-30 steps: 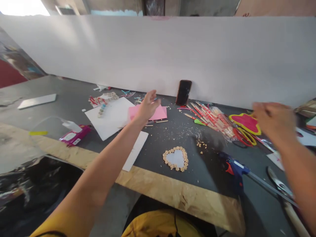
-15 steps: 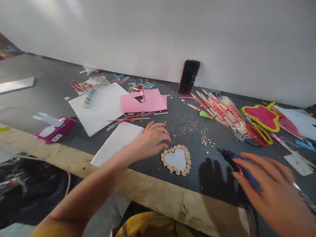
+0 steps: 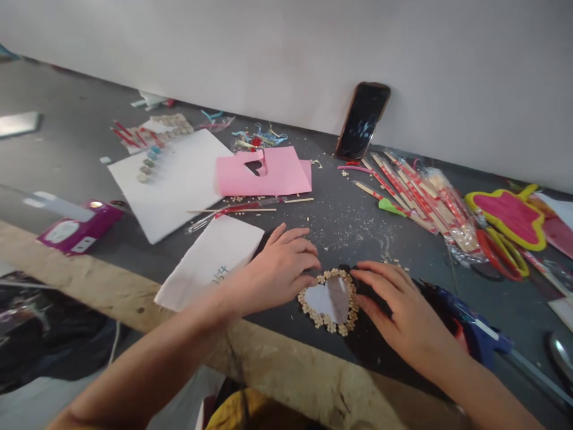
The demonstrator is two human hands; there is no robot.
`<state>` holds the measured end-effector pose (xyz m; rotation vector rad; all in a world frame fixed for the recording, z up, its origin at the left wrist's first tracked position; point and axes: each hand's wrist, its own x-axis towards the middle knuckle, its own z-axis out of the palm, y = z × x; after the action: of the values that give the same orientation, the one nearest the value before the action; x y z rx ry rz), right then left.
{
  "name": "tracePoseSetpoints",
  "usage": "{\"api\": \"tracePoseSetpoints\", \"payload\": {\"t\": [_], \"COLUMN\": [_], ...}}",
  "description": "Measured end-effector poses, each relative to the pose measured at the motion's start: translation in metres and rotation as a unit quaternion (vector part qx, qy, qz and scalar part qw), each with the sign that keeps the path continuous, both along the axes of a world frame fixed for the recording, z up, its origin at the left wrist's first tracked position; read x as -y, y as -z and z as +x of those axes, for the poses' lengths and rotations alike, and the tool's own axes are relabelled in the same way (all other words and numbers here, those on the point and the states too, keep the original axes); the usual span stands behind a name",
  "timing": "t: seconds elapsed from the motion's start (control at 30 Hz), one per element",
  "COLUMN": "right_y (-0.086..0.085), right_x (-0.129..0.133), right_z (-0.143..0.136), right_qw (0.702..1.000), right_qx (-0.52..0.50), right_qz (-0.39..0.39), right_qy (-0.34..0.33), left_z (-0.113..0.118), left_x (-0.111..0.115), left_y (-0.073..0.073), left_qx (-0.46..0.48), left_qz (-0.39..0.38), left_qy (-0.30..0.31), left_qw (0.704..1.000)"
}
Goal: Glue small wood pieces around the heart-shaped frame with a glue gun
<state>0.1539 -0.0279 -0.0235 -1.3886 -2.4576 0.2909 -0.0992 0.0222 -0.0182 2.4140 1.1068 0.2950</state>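
1. White paper heart [image 3: 329, 298], rimmed with pale bits [image 3: 342, 328], lies on the tabletop [image 3: 335, 224] between the hands; fingers cover parts of its upper edge.
2. Left hand [image 3: 280, 272] is loosely curled at the heart's left side; whether its fingertips press on the rim is hard to tell.
3. Right hand [image 3: 396, 301] has thumb and forefinger apart at the right rim; whether they pinch it I cannot tell.
4. Right forearm hides part of the glue gun [image 3: 474, 322]. A metal tool [image 3: 561, 358] is cut off by the right edge, a pale slab [image 3: 18, 123] by the left.
5. Scissors [image 3: 501, 254] show red and yellow handles; their blades are hard to make out.
6. Left arm partly covers the small sheet [image 3: 215, 257], its ink marks unclear.
7. Counted: two hands, one heart, one glue gun, one phone [image 3: 364, 119] leaning on the wall [image 3: 246, 65], one purple box [image 3: 80, 230], one pink-and-yellow cutout [image 3: 510, 218].
8. Two white sheets: the small one and the large sheet [image 3: 174, 179], whose corner lies near the pink card [image 3: 264, 173].
9. Wrapped sticks [image 3: 412, 185] overlap too much to count.
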Motion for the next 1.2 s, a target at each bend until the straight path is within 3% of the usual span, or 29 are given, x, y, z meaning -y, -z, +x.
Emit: {"api": "tracePoseSetpoints", "payload": {"t": [0.2, 0.43, 0.77, 1.2], "right_y": [0.004, 0.002, 0.005, 0.004], "right_x": [-0.023, -0.033, -0.031, -0.03], "right_z": [-0.023, -0.032, -0.039, -0.04], "right_qw": [0.999, 0.998, 0.996, 0.995], "right_qx": [-0.019, -0.005, 0.024, 0.025], "right_qz": [-0.026, -0.037, -0.074, -0.087], "right_qy": [-0.036, -0.054, -0.045, -0.051], "left_z": [-0.004, -0.005, -0.006, -0.007], "left_x": [-0.001, -0.004, -0.002, -0.003], "left_y": [0.001, -0.004, 0.001, 0.001], "left_qx": [-0.016, -0.024, -0.019, -0.03], "left_qz": [-0.038, -0.088, -0.044, -0.05], "left_qy": [0.028, 0.033, 0.044, 0.05], "left_qw": [0.999, 0.995, 0.998, 0.997]}}
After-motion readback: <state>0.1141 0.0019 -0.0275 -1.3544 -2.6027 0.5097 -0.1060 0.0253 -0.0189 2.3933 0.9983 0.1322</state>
